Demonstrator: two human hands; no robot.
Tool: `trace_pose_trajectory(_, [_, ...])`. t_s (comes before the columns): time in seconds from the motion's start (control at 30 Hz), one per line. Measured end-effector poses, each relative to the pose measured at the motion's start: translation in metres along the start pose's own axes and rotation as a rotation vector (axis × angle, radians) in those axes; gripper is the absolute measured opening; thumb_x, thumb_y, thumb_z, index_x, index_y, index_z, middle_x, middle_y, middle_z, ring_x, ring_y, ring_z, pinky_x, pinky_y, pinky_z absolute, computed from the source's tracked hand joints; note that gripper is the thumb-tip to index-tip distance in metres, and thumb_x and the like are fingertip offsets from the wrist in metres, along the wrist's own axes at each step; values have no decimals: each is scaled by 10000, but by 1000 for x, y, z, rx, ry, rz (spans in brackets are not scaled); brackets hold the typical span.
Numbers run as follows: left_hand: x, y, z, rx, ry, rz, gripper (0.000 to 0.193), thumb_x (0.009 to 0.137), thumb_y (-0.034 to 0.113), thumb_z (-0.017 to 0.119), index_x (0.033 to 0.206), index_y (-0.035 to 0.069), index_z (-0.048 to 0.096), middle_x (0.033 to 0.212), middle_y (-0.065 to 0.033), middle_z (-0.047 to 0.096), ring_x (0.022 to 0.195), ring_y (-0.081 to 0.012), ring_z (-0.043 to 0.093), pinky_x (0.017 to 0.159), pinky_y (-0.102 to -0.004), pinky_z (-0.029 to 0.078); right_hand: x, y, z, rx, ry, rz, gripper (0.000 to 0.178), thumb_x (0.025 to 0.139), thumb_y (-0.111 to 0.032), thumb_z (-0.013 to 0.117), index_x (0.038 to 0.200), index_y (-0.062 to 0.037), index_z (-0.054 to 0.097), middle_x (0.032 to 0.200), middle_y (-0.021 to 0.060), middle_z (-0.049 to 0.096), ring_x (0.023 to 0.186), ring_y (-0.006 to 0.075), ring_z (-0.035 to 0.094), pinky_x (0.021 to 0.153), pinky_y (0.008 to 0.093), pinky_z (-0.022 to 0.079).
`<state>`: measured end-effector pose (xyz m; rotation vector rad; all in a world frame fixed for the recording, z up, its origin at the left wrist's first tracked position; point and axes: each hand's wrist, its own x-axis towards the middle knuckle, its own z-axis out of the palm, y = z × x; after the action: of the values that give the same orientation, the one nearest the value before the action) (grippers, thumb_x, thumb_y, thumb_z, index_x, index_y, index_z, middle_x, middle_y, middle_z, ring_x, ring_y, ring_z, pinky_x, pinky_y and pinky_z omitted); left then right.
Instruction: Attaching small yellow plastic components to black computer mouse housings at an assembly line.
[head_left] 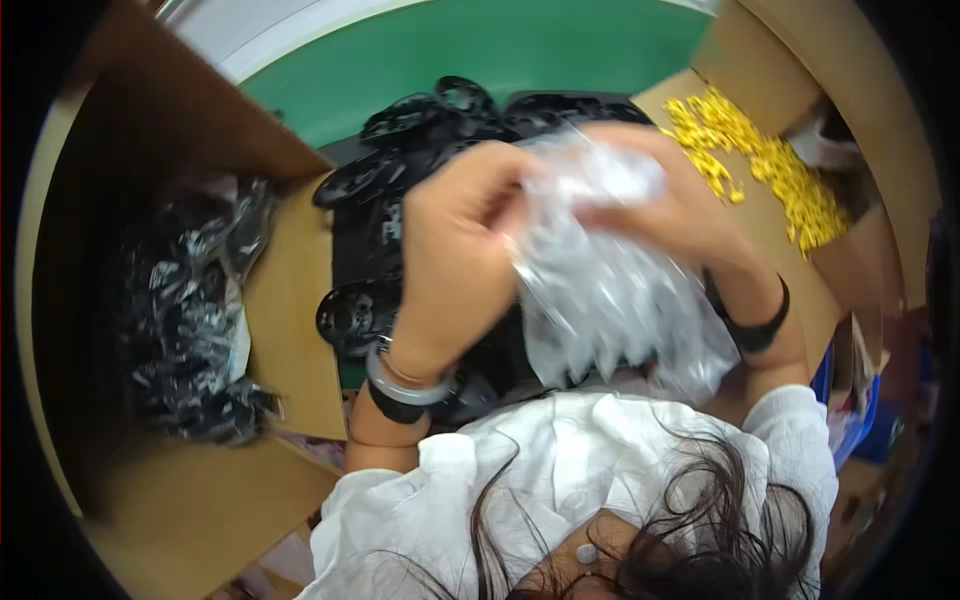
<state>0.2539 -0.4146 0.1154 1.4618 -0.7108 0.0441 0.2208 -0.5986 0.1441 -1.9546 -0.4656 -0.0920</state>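
A bunch of clear plastic bags (615, 285) hangs between my hands in front of my chest, its upper part crumpled and blurred. My left hand (455, 255) is closed, its curled fingers pinching the left edge of the plastic. From the other side, my right hand (675, 205) grips the top of the bunch; its fingers are partly covered by the film. Beneath and beyond the hands lie several glossy black oval parts (350, 318) on a black surface. The plastic and my arms hide some of them.
At the left stands an open cardboard box (290, 290) holding black items in clear wrapping (190, 310). Small yellow pieces (760, 160) are spread in a cardboard box (790, 275) at the right. A green surface (540, 45) lies at the back, and a blue bin (855, 425) is low at the right.
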Motion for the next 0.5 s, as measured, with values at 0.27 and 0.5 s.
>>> trace_pose_trajectory(0.27, [-3, 19, 3, 267, -300, 144, 969, 670, 460, 765, 1394, 46, 272, 1406, -158, 342, 1288, -270, 337, 990, -398, 311, -188, 60, -31, 301, 470, 405, 439, 797, -242, 703, 1133, 0, 558, 1072, 77, 580, 1004, 163, 532, 893, 309, 426])
trace_pose_trajectory(0.5, [-16, 35, 17, 547, -364, 165, 763, 716, 302, 753, 1331, 23, 398, 1433, -147, 320, 1307, -271, 331, 1003, -386, 309, -367, 59, -4, 530, 653, 559, 354, 832, -226, 652, 1071, 19, 564, 1015, 55, 595, 942, 130, 544, 832, 284, 445])
